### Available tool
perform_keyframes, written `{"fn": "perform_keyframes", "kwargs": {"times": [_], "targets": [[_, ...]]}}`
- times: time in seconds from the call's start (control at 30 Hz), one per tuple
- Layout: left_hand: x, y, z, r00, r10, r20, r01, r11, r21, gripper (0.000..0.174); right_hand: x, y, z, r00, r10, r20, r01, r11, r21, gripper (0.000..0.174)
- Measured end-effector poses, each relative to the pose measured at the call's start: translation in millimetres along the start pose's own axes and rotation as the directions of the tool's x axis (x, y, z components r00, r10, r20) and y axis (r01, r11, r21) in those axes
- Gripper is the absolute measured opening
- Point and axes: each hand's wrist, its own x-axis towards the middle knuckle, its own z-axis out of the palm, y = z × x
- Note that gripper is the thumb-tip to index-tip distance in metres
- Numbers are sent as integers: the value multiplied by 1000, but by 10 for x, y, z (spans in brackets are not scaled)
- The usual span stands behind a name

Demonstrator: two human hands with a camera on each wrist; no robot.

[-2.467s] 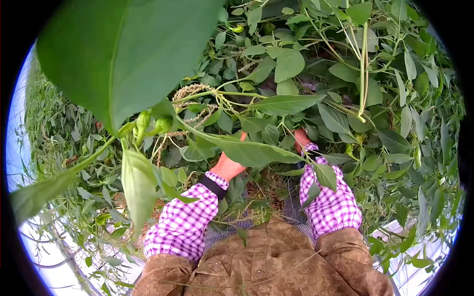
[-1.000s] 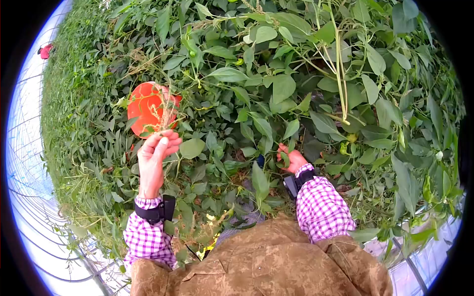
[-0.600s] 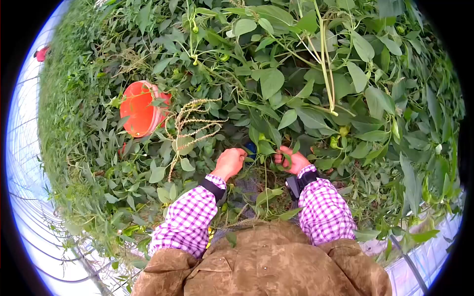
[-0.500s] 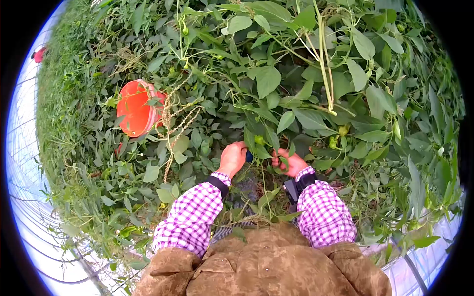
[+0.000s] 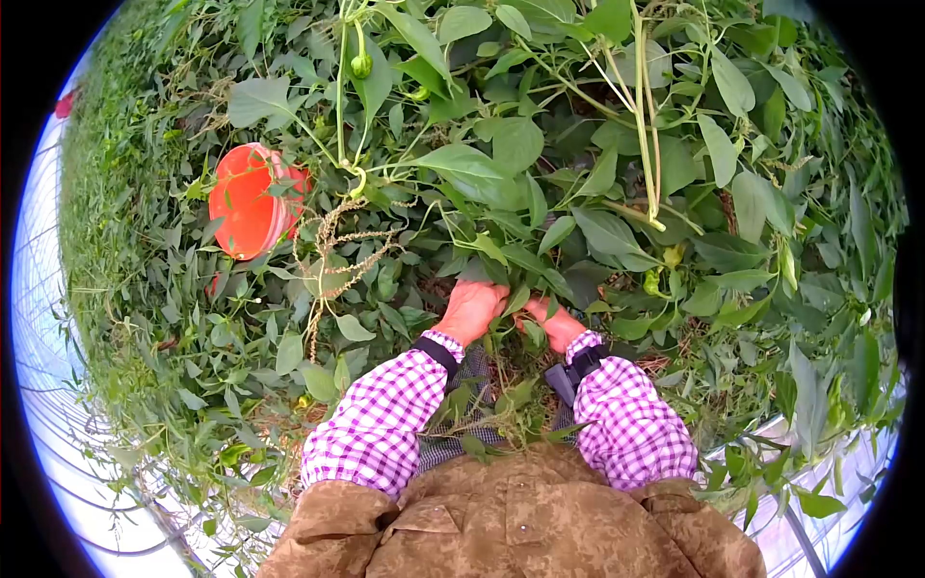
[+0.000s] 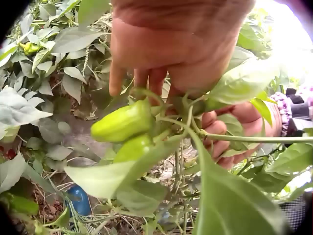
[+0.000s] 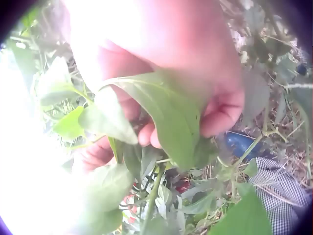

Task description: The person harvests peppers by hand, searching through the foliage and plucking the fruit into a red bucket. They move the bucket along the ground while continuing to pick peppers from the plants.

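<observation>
Two pale green peppers (image 6: 124, 122) hang among leaves in the left wrist view. My left hand (image 5: 472, 310) reaches down from above them, its fingers bent around their stalks; the fingertips are partly hidden. Close beside it, my right hand (image 5: 554, 325) has its fingers curled round a green stem (image 6: 234, 139) of the same plant. A broad leaf (image 7: 168, 112) covers part of the right hand's fingers in the right wrist view. In the head view, leaves partly screen both hands.
An orange-red bucket (image 5: 241, 202) lies tilted among plants at the left. A dry, branching weed (image 5: 323, 260) rests between it and the left hand. Dense foliage surrounds both arms, with small peppers (image 5: 361, 65) above. Something blue (image 6: 79, 199) is low by the checked trousers (image 7: 279, 188).
My left hand has let go of the dry weed by the bucket and moved right and down to the plant beside my right hand. The two hands are now closer together.
</observation>
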Motion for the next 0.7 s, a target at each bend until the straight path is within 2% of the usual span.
{"fn": "perform_keyframes", "kwargs": {"times": [0.03,0.07,0.1,0.13,0.17,0.2,0.23,0.27,0.3,0.37,0.43,0.47,0.5,0.53,0.57,0.6,0.63,0.7], "targets": [[5,29,-34,994,-53,92,44,995,94,22,23,-32,52,1000,0,2,0,1000,-1,32],[10,57,-57,977,-115,177,80,978,193,21,50,-66,97,995,13,-98,-20,997,-74,38],[-11,67,-53,978,-119,172,85,977,196,21,74,-94,135,980,16,-197,-45,988,-145,43],[-50,75,-26,1000,1,-19,2,987,158,19,322,135,8,973,-30,-231,-31,967,-253,41],[-74,77,-21,971,114,-211,-86,987,138,16,426,246,-33,975,-30,-222,-28,966,-256,41],[-63,106,-65,985,59,-160,-35,988,149,16,450,240,23,990,6,-143,-5,1000,3,38],[-78,124,-135,984,55,-170,-28,987,156,16,468,215,90,998,18,-57,-3,966,259,36],[-85,138,-205,987,22,-159,-7,996,90,17,457,171,94,984,89,-157,-35,948,315,27],[-95,159,-267,990,-11,-143,15,1000,24,18,478,152,93,986,82,-143,-35,950,309,27],[-140,210,-407,983,26,-183,-21,999,31,16,552,144,-50,990,47,-135,-9,963,271,20],[-196,263,-653,980,-37,-198,32,999,-30,17,614,140,-282,992,118,-42,-100,947,307,20],[-220,199,-751,959,-103,-265,85,993,-77,15,622,136,-377,984,172,-53,-146,936,321,19],[-304,65,-900,929,-159,-334,119,984,-135,14,606,139,-401,978,195,-73,-152,910,385,19],[-449,-215,-1121,878,-226,-423,104,950,-293,9,622,169,-427,984,175,-30,-149,903,402,19],[-611,-459,-1458,810,-365,-458,89,850,-520,11,598,181,-439,989,151,1,-138,899,417,20],[-834,-782,-1798,699,-439,-565,-53,756,-652,10,483,100,-318,992,125,-14,-109,909,402,20],[-1039,-1080,-2169,599,-433,-673,-53,818,-573,12,376,11,-228,994,105,-24,-87,916,392,20],[-1263,-1569,-2544,400,-455,-796,-48,856,-514,14,340,-5,-255,990,137,-23,-115,905,409,20]]}}
